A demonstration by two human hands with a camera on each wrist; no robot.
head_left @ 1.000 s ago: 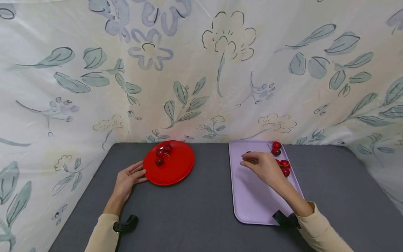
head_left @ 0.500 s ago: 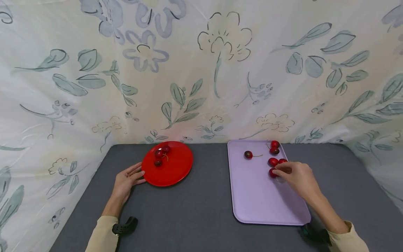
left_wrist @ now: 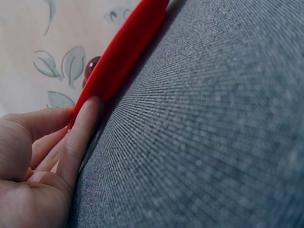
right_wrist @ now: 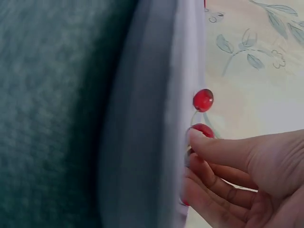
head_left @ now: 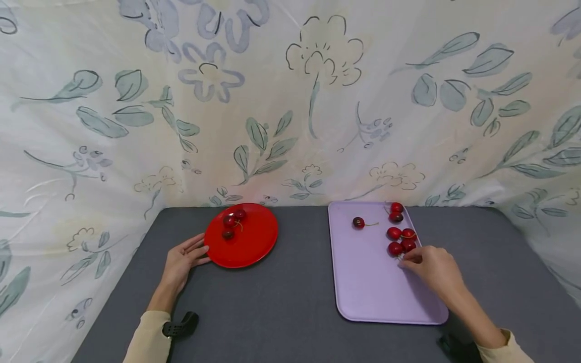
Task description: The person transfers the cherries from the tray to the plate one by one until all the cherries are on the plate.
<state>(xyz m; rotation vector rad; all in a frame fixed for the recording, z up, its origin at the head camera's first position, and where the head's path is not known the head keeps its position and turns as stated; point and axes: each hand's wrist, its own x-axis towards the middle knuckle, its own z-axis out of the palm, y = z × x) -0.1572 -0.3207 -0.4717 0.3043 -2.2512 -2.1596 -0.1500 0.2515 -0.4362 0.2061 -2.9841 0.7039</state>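
My left hand (head_left: 178, 262) holds the left rim of a round red plate (head_left: 254, 247), with the rim between thumb and fingers in the left wrist view. Several dark red cherries (head_left: 229, 221) with stems lie on the plate. On the right, my right hand (head_left: 436, 269) reaches over the right edge of a lilac tray (head_left: 363, 282). Thumb and forefinger pinch at the stem of a cherry (head_left: 395, 249), just in front of a cluster of cherries. In the right wrist view the thumb (right_wrist: 213, 147) partly covers a red cherry (right_wrist: 203, 129).
Two more cherries (head_left: 396, 212) lie at the tray's back right, and a single cherry (head_left: 358, 223) with its stem lies at the back left. Grey cloth (head_left: 290, 302) covers the table. A floral curtain (head_left: 272, 101) hangs behind it.
My right hand has moved from above the single cherry at the tray's back left to the cluster on the right, then slightly nearer to the stems. The left hand stays at the plate.
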